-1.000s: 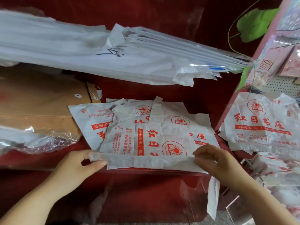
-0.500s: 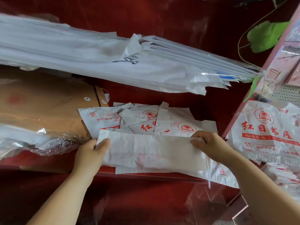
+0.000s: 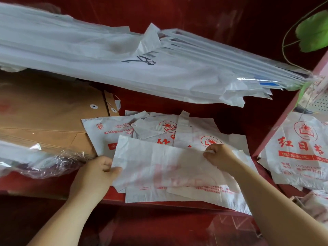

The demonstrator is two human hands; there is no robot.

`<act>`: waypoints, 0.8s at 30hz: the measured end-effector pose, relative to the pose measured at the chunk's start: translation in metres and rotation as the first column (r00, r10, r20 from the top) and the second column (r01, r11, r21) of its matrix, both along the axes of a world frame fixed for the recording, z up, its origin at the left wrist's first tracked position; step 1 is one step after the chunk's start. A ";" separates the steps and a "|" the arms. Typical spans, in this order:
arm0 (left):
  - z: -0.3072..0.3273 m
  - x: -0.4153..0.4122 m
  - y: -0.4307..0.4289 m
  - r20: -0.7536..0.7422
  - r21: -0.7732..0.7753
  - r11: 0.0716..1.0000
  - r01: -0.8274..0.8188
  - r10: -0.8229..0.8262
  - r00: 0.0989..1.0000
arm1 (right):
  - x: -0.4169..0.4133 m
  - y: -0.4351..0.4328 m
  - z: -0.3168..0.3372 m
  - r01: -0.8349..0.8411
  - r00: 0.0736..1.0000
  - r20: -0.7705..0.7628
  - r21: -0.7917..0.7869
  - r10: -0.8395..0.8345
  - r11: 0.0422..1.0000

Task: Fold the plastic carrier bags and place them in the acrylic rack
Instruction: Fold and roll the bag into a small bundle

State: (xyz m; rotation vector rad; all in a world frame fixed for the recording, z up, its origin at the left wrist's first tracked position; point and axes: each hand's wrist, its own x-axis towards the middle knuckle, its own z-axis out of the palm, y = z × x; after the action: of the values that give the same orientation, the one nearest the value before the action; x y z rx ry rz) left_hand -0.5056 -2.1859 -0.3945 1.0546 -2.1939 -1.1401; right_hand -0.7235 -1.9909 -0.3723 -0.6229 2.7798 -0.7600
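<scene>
Left hand (image 3: 92, 176) and right hand (image 3: 220, 157) are pinching opposite ends of the half-folded carrier bag (image 3: 159, 167) at the tabletop (image 3: 26, 185) front edge, its slick film likely slipping askew if either pinch loosens.

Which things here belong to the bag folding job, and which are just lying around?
Job: bag being folded, left hand, right hand, printed bags underneath, printed bags at right.
Lying about: brown envelopes, long white bundle, green leaf.

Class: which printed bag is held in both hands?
The front bag, blank side up, pinched by left hand and right hand; the others lie print up.
</scene>
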 end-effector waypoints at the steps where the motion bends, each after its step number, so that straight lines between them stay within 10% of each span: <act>1: 0.001 -0.001 0.002 0.062 -0.062 0.998 -0.013 0.017 0.998 | -0.001 -0.001 -0.001 0.005 1.000 0.005 0.004 -0.005 1.000; 4: 0.006 -0.007 0.014 0.270 -0.357 0.934 0.002 0.102 0.957 | -0.005 -0.007 -0.002 0.007 1.000 0.019 0.025 -0.008 1.000; 8: -0.013 -0.019 0.033 0.067 -0.725 0.675 0.137 -0.129 0.989 | -0.011 -0.011 -0.003 0.019 0.999 0.049 0.043 -0.021 0.999; 12: -0.030 -0.030 0.050 0.410 -0.607 0.604 0.516 -0.318 0.855 | -0.012 -0.012 0.002 -0.045 0.996 0.081 0.089 0.038 0.995; 16: -0.028 -0.033 0.049 0.566 -0.437 0.686 0.582 -0.293 0.771 | -0.008 -0.019 0.008 -0.098 0.983 -0.082 0.507 0.161 0.857; 20: -0.023 -0.037 0.053 0.606 -0.393 0.719 0.573 -0.265 0.750 | -0.015 -0.015 0.013 0.204 0.977 -0.091 0.127 -0.194 0.971; 24: -0.023 -0.038 0.055 0.608 -0.428 0.712 0.557 -0.229 0.760 | 0.005 -0.016 0.003 0.140 0.756 -0.627 -0.128 -0.189 0.982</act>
State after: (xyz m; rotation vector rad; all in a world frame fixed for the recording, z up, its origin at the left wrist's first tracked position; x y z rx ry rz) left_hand -0.5440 -2.1307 -0.4176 0.6317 -3.0415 -0.2163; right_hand -0.7183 -2.0068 -0.3696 -0.7762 3.4873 -0.8036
